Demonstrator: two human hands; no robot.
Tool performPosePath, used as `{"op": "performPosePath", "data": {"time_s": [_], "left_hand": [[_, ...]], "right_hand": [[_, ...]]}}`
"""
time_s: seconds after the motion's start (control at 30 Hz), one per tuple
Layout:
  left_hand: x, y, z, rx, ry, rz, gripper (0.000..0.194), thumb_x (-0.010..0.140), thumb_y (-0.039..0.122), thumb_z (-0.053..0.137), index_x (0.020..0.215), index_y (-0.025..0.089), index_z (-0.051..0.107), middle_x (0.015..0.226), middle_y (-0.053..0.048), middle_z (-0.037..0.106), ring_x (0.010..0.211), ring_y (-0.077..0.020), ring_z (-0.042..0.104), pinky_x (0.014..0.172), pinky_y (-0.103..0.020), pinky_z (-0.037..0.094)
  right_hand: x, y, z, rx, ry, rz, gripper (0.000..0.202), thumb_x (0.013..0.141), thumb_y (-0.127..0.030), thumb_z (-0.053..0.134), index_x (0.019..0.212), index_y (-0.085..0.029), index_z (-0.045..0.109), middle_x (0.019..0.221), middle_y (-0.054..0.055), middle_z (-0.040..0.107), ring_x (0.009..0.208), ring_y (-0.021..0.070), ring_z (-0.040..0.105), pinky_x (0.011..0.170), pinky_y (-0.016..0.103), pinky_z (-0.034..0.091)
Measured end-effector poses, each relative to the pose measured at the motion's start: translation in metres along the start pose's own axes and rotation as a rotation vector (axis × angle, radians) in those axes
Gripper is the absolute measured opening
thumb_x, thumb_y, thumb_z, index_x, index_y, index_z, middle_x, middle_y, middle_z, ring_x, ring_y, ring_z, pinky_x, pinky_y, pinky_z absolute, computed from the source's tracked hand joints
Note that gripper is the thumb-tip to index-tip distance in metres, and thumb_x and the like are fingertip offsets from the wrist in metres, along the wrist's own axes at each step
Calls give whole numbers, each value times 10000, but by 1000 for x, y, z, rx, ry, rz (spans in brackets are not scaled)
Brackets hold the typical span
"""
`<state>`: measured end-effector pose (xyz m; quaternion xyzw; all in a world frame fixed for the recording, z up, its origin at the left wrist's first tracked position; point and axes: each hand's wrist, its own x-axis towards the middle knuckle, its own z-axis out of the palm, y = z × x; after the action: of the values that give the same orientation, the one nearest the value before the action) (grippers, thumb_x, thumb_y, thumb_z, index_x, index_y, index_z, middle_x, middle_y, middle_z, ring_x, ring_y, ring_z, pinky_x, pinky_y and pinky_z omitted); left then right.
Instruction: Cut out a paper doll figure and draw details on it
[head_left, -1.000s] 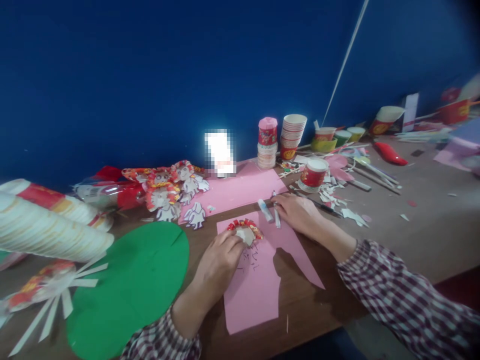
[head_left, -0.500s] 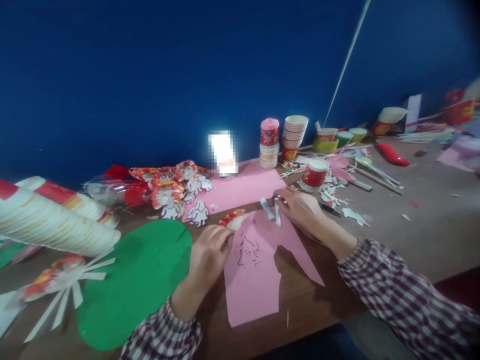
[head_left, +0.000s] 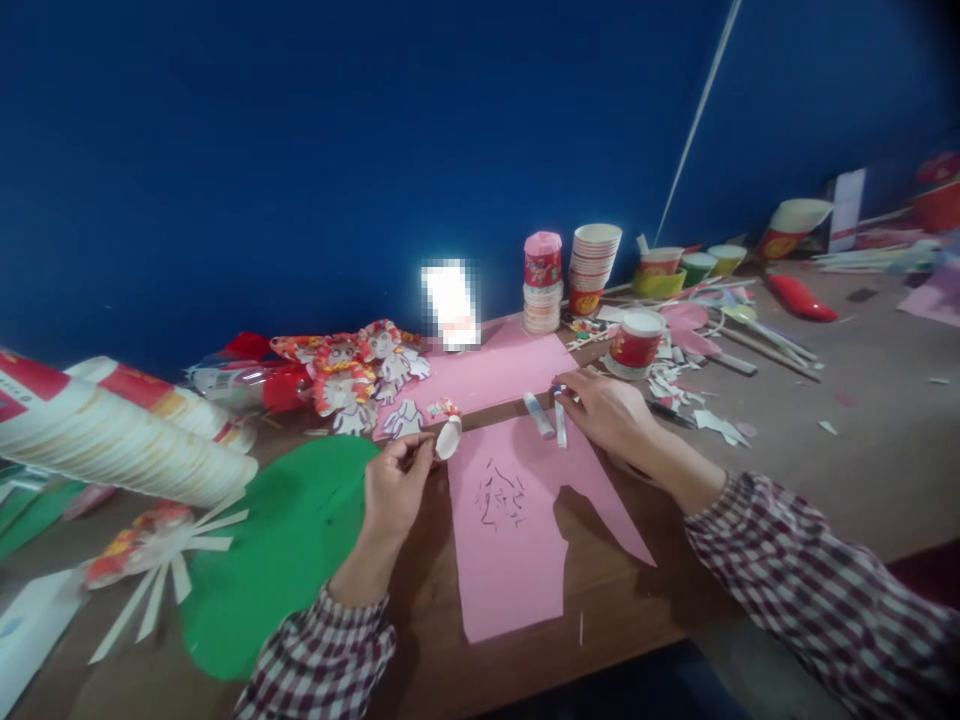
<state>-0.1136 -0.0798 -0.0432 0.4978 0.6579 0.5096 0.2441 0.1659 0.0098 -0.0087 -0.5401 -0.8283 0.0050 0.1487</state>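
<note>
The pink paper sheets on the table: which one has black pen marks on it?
The near pink sheet, lying between the left hand and right hand, carries the black marks. The far pink sheet toward the blue wall looks unmarked.

Pink paper with black scribbles; green disc; red-white cup; brown desk; plaid sleeves; blue wall.

table | pink paper | green paper | cups

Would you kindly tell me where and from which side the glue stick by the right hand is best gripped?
Probably across the middle of the glue stick, from above: it lies flat on the pink paper, long sides free, just left of the right hand.
</note>
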Motion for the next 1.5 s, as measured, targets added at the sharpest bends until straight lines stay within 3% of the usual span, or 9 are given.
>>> {"op": "performPosePath", "data": {"time_s": [0.17, 0.43, 0.6, 0.7, 0.83, 1.03, 1.23, 1.5], "left_hand": [[-3, 4, 1, 30, -17, 44, 272, 776, 367, 630, 911, 141, 695, 804, -49, 717, 702, -168, 667, 678, -280, 543], [-16, 13, 10, 225, -152, 295, 175, 839, 308, 578, 883, 175, 683, 858, -48, 702, 755, -159, 642, 672, -257, 503], [-20, 13, 13, 326, -302, 612, 113, 846, 219, 576, 908, 180, 662, 846, -58, 676, 798, -170, 614, 704, -287, 486], [-21, 14, 14, 405, -389, 777, 118, 843, 159, 560, 928, 180, 639, 894, -67, 665, 871, -185, 601, 803, -333, 480], [-20, 16, 16, 468, -401, 909, 118, 843, 168, 551, 933, 188, 623, 896, -62, 650, 883, -191, 596, 811, -341, 488], [-18, 16, 17, 491, -383, 973, 96, 864, 199, 536, 918, 190, 615, 870, -58, 646, 846, -192, 595, 772, -332, 490], [-17, 14, 17, 490, -385, 998, 96, 871, 212, 533, 934, 197, 604, 884, -57, 647, 864, -197, 588, 784, -330, 477], [-19, 17, 15, 562, -442, 1020, 134, 841, 268, 582, 954, 200, 609, 903, -61, 654, 832, -215, 580, 749, -362, 449]], "right_hand": [[-1, 0, 0, 0, 0, -6, 266, 922, -321, 431, 1100, -222, 603, 1016, 53, 670, 804, 192, 638, 627, 264, 384], [1, 4, -11, 72, 81, 45, 268, 905, -304, 461, 1108, -220, 615, 1015, 54, 677, 833, 191, 637, 656, 263, 403], [-12, 21, -30, 185, 186, 16, 270, 903, -291, 471, 1113, -195, 611, 994, 51, 689, 841, 175, 629, 708, 257, 423], [-24, 39, -42, 169, 186, 56, 277, 900, -305, 481, 1112, -189, 616, 970, 55, 700, 817, 176, 633, 692, 255, 428], [-41, 62, -53, 41, 138, 132, 258, 895, -317, 483, 1070, -212, 641, 959, 38, 712, 762, 168, 635, 664, 257, 414], [-65, 90, -64, -95, 36, 233, 268, 887, -306, 470, 1069, -245, 657, 983, 24, 722, 758, 165, 644, 649, 250, 408], [-85, 115, -62, -178, -9, 338, 287, 895, -337, 450, 1054, -245, 671, 897, 26, 734, 744, 190, 661, 610, 255, 392], [-68, 104, -62, -175, -56, 259, 290, 911, -331, 438, 1085, -248, 656, 979, 42, 724, 821, 192, 657, 655, 250, 402]]}}
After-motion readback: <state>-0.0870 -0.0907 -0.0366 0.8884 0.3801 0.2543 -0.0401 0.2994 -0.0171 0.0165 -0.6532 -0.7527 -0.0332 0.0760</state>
